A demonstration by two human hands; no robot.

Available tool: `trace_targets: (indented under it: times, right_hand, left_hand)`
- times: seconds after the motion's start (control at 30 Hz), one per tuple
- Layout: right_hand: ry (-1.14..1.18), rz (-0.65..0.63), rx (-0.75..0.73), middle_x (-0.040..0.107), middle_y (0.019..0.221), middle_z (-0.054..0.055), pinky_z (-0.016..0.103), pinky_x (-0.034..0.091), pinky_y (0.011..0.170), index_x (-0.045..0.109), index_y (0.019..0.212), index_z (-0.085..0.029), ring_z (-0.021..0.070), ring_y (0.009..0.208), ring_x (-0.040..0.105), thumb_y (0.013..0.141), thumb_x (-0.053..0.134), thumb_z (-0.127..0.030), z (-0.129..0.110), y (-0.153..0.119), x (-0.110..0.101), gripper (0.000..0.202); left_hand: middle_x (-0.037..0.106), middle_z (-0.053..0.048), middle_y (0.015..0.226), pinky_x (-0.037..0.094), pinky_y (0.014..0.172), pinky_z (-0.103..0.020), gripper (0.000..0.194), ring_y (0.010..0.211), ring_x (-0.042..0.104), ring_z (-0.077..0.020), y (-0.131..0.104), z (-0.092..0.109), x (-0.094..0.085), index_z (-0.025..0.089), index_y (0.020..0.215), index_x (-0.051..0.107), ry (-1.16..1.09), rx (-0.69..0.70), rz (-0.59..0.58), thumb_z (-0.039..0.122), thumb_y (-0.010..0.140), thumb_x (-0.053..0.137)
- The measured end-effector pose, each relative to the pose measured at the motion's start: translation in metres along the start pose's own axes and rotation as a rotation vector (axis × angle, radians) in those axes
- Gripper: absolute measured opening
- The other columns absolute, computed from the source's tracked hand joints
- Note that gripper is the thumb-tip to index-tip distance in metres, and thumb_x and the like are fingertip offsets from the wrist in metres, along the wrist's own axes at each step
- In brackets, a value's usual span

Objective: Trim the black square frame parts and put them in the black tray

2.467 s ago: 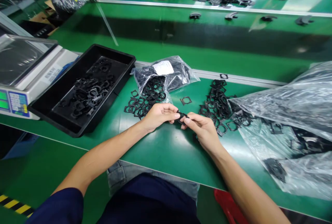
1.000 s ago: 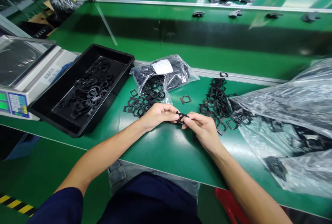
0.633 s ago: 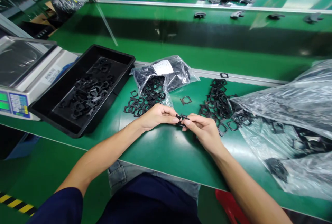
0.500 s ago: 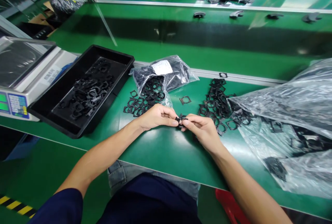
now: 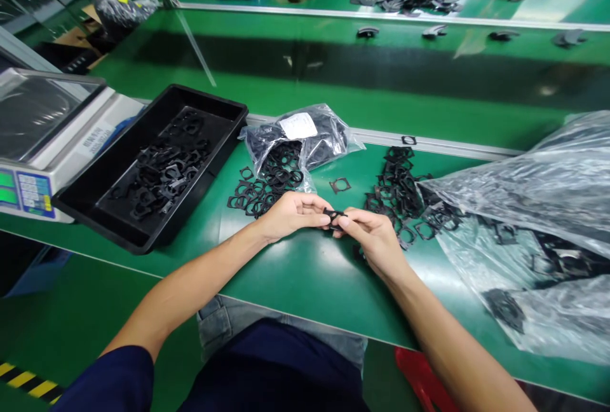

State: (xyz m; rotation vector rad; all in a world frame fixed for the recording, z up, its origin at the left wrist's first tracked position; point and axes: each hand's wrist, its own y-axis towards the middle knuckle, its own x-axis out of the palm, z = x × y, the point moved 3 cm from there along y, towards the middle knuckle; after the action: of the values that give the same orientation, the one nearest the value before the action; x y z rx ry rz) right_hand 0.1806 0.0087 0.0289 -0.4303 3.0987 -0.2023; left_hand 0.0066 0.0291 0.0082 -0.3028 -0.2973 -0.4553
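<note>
Between both hands, a small black plastic part [image 5: 335, 216] is pinched above the green table [image 5: 295, 278]. My left hand [image 5: 295, 213] grips its left side with thumb and fingers. My right hand [image 5: 374, 237] closes on its right side, the thumb lying on it. Fingertips cover some of the part, so I cannot tell whether it is one piece or two. Beyond my left hand lies a pile of black ring-shaped parts [image 5: 252, 192] spilling from a clear plastic bag [image 5: 328, 138]. A heap of black square frames [image 5: 398, 183] lies beyond my right hand.
A black tray [image 5: 138, 243] of black parts stands at left, against a weighing scale [image 5: 35, 177]. One loose frame [image 5: 340, 185] lies between the piles. A large clear bag [image 5: 528, 177] with more frames covers the right side. A metal rail [image 5: 448, 147] runs along the back.
The black part has turned between my fingers and shows more of its upper face. Both hands stay in nearly the same place, still holding it.
</note>
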Motion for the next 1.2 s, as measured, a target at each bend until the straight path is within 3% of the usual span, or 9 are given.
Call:
trace_targets:
  times: [0.23,0.4,0.53,0.73,0.9,1.2]
  right_hand:
    - [0.010,0.024,0.027,0.068,0.068,0.002,0.028,0.053,0.063,0.078,0.074,-0.019,0.0152,0.062,0.063,0.077,0.080,-0.053,0.004,0.000,0.001,0.034]
    - [-0.007,0.064,0.003,0.069,0.065,0.002,0.031,0.056,0.067,0.076,0.072,-0.020,0.0172,0.063,0.065,0.078,0.078,-0.054,0.003,0.000,0.000,0.034]
    - [0.022,0.100,0.006,0.072,0.069,0.003,0.031,0.057,0.067,0.076,0.074,-0.020,0.0167,0.063,0.066,0.077,0.080,-0.054,0.004,-0.001,0.000,0.034]
    - [0.075,0.104,0.026,0.072,0.067,0.002,0.031,0.058,0.066,0.077,0.084,-0.020,0.0163,0.061,0.067,0.073,0.084,-0.050,0.006,-0.001,0.001,0.033]
    - [0.068,0.131,0.000,0.072,0.069,0.002,0.034,0.060,0.068,0.077,0.092,-0.020,0.0177,0.063,0.069,0.075,0.083,-0.050,0.010,0.001,-0.003,0.035]
    - [-0.148,0.145,-0.258,0.070,0.098,0.008,0.035,0.061,0.078,0.077,0.094,-0.025,0.0202,0.085,0.067,0.082,0.079,-0.043,-0.005,-0.009,0.002,0.022]
  left_hand:
    - [0.074,-0.005,0.079,0.055,0.074,-0.026,0.041,0.071,0.068,-0.0126,-0.002,0.001,0.000,0.011,0.087,0.076,0.036,-0.014,-0.050,0.036,0.060,0.093]
    - [0.075,-0.006,0.081,0.056,0.076,-0.029,0.041,0.073,0.070,-0.0146,0.000,-0.001,-0.002,0.011,0.089,0.076,0.017,0.009,0.025,0.039,0.063,0.091]
    - [0.075,-0.007,0.081,0.057,0.076,-0.030,0.042,0.073,0.072,-0.0163,0.000,0.000,0.000,0.010,0.092,0.074,0.006,0.016,0.016,0.040,0.066,0.090]
    - [0.069,-0.002,0.069,0.053,0.062,-0.024,0.035,0.059,0.065,-0.0115,-0.001,0.004,-0.002,0.011,0.088,0.073,0.067,0.079,0.079,0.037,0.070,0.086]
    - [0.069,-0.001,0.072,0.051,0.062,-0.022,0.032,0.059,0.064,-0.0099,0.001,0.003,-0.003,0.012,0.090,0.071,0.079,0.114,0.110,0.034,0.072,0.084]
    - [0.070,-0.004,0.088,0.053,0.083,-0.024,0.022,0.085,0.068,-0.0119,-0.002,0.004,0.003,0.015,0.080,0.061,0.183,0.279,0.116,0.025,0.075,0.080]
